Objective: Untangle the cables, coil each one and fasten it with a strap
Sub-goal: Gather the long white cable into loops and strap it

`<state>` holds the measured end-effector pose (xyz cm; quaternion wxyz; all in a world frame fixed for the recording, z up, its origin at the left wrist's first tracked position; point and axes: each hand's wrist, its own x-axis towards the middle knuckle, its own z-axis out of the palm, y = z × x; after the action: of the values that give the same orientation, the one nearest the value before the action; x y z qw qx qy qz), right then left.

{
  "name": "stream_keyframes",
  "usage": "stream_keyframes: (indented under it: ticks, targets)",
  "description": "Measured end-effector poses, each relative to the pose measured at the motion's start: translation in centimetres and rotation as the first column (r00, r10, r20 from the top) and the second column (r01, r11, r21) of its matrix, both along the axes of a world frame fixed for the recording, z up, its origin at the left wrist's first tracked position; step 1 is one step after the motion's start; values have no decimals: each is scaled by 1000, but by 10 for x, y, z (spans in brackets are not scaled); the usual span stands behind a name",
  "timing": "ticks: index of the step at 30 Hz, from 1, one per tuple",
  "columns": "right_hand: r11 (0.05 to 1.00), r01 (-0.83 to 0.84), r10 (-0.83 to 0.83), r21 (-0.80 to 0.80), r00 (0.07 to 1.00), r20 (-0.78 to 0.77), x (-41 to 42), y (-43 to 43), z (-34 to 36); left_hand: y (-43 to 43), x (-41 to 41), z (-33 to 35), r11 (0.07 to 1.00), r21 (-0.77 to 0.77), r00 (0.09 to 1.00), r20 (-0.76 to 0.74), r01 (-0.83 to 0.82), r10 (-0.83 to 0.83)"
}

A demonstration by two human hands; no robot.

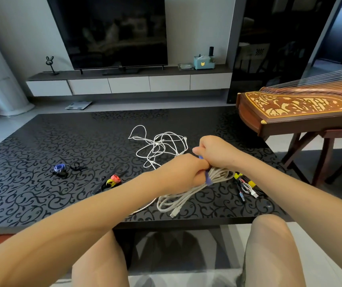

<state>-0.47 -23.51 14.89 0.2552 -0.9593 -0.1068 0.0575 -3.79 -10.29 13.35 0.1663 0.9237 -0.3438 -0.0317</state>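
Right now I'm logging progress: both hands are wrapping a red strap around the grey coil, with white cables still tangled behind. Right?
Not quite: the strap is blue, not red, as the head view shows. The rest holds: left hand and right hand work at the grey coil, white cables tangled behind.

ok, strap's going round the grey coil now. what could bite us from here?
1. The coiled grey cable trails loops beyond the blue strap; a loose wrap may let them spill.
2. Both hands, left hand and right hand, are occupied, with the tangled white cable close behind; it might snag.
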Motion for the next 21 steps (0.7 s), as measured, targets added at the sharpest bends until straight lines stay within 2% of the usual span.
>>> stream_keyframes:
  ticks: [3,6,11,13,16,18,21]
  targets:
    - [991,74,-66,109,995,-72,6,-8,0,4,2,-7,985,-165,997,65,47,-37]
    - [972,167,-139,168,977,-162,12,-13,-4,4,2,-13,969,-244,993,117,51,-23]
    - [929,330,-290,167,930,-225,15,-10,-15,9,2,-25,970,-228,977,210,89,-40]
    - [917,352,-292,186,912,-287,15,-10,-18,10,1,-30,972,-224,976,218,71,-21]
    - [864,398,-276,309,886,-372,20,-12,-18,13,-4,-39,969,-245,986,167,30,12]
    - [824,439,-286,359,869,-404,19,-11,-15,14,-6,-43,977,-210,977,211,24,21]
    - [782,493,-261,382,815,-518,20,-16,-14,14,-2,-47,962,-260,978,165,-84,130]
